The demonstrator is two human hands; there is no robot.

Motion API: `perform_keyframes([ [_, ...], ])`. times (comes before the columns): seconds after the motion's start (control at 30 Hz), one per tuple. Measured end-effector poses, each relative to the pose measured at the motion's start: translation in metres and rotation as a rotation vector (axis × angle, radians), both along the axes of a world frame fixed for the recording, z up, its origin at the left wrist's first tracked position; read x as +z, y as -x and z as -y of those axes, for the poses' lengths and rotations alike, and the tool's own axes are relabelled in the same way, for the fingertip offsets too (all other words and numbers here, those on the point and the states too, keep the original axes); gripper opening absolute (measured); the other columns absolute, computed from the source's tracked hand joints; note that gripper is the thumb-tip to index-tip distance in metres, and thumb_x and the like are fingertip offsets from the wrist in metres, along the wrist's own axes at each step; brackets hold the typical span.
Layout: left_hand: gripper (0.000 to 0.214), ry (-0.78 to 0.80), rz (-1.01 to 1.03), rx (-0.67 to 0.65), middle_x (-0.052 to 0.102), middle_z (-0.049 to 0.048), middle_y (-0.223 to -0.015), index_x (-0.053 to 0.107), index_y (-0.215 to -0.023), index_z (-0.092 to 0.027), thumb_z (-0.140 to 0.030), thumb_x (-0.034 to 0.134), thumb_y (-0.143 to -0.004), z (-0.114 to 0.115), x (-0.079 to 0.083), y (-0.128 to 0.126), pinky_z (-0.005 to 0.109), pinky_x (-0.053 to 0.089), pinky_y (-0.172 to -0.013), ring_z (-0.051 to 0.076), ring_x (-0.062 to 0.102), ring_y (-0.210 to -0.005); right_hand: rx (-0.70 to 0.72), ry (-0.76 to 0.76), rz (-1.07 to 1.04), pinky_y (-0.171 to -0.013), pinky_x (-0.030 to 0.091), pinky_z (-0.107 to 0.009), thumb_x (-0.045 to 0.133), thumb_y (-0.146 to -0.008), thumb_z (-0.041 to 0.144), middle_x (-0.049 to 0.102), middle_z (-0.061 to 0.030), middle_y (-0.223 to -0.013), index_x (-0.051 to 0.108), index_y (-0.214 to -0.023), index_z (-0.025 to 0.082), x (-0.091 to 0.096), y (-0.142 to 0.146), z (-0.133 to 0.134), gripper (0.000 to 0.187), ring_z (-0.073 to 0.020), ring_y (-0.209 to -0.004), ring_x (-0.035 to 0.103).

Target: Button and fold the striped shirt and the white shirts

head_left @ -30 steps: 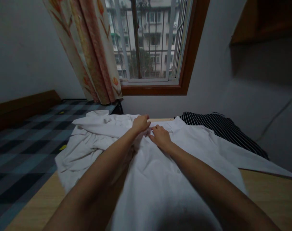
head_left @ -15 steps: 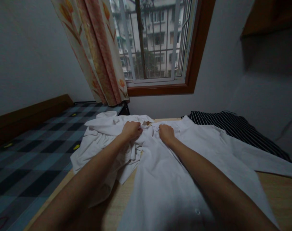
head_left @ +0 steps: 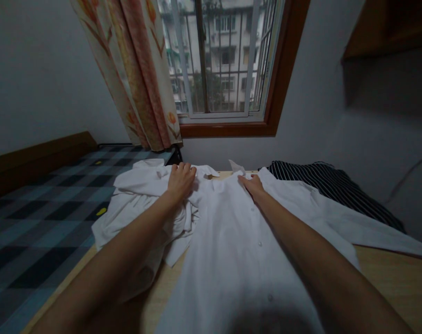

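A white button-up shirt (head_left: 228,241) lies spread on a light wooden board, its front toward me, with a row of small buttons down the right part. At the upper left of the shirt, my left hand (head_left: 182,182) curls its fingers over the cloth; its fingertips are partly hidden. My right hand (head_left: 252,184) pinches the button edge near the collar (head_left: 236,167). One sleeve (head_left: 378,227) stretches out to the right. Left of the shirt, under and beside my left forearm, is a bunched heap of white cloth (head_left: 137,197).
A bed with a dark checked cover (head_left: 40,222) is on the left. Black striped fabric (head_left: 332,185) lies behind the shirt at right. The wooden board (head_left: 388,278) shows at lower right. Ahead are a flowered curtain (head_left: 137,74) and a barred window (head_left: 218,60).
My hands have moved apart, the left one to the left and the right one slightly right. The shirt front between them is flatter, and the buttons and collar tip now show more.
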State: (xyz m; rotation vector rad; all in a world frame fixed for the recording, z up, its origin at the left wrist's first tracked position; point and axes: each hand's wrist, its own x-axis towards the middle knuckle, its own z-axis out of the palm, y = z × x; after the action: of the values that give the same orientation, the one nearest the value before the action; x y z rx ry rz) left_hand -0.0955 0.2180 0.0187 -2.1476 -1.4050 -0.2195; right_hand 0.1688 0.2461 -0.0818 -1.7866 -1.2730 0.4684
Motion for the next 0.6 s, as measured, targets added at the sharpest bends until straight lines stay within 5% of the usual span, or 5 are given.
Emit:
perform_keyframes([
  [0.13,0.031,0.209,-0.109,-0.259,0.064,0.0129,-0.103,0.067,-0.099,-0.021,-0.045,0.054,-0.086,0.017,0.003,0.006,0.041,0.033,-0.091,0.028,0.053,-0.104,0.004,0.049,0.102,-0.086,0.047,-0.034,0.065,-0.07,0.029,0.063,-0.0149,-0.117,0.045,-0.132,0.015,0.007,0.005,0.008,0.066,-0.0265,-0.105,0.061],
  [0.2,0.024,0.296,-0.147,-0.308,0.065,0.01,-0.099,0.069,-0.093,-0.023,-0.042,0.056,-0.084,0.022,0.005,0.017,0.039,0.033,-0.09,0.025,0.054,-0.101,-0.029,0.067,0.146,-0.087,0.046,-0.035,0.058,-0.073,0.016,0.064,-0.0157,-0.115,0.046,-0.131,0.016,0.011,0.003,0.014,0.059,-0.0273,-0.104,0.061],
  [0.4,0.022,0.306,-0.092,-0.208,0.069,0.008,-0.093,0.072,-0.085,-0.023,-0.024,0.05,-0.087,0.024,0.005,0.046,0.038,0.034,-0.084,0.024,0.057,-0.095,-0.026,0.055,0.237,-0.091,0.044,-0.041,0.044,-0.081,0.008,0.059,-0.0189,-0.116,0.038,-0.139,0.014,0.013,-0.007,0.035,0.058,-0.0296,-0.106,0.059],
  [0.6,0.021,0.193,-0.161,-0.169,0.067,0.0133,-0.098,0.071,-0.085,-0.018,-0.013,0.05,-0.083,0.038,0.002,0.021,0.045,0.031,-0.093,0.029,0.055,-0.103,0.108,-0.252,0.534,-0.109,0.029,-0.044,0.048,-0.087,0.018,0.037,-0.0197,-0.143,0.039,-0.139,0.009,0.026,0.016,0.079,0.054,-0.03,-0.133,0.033],
])
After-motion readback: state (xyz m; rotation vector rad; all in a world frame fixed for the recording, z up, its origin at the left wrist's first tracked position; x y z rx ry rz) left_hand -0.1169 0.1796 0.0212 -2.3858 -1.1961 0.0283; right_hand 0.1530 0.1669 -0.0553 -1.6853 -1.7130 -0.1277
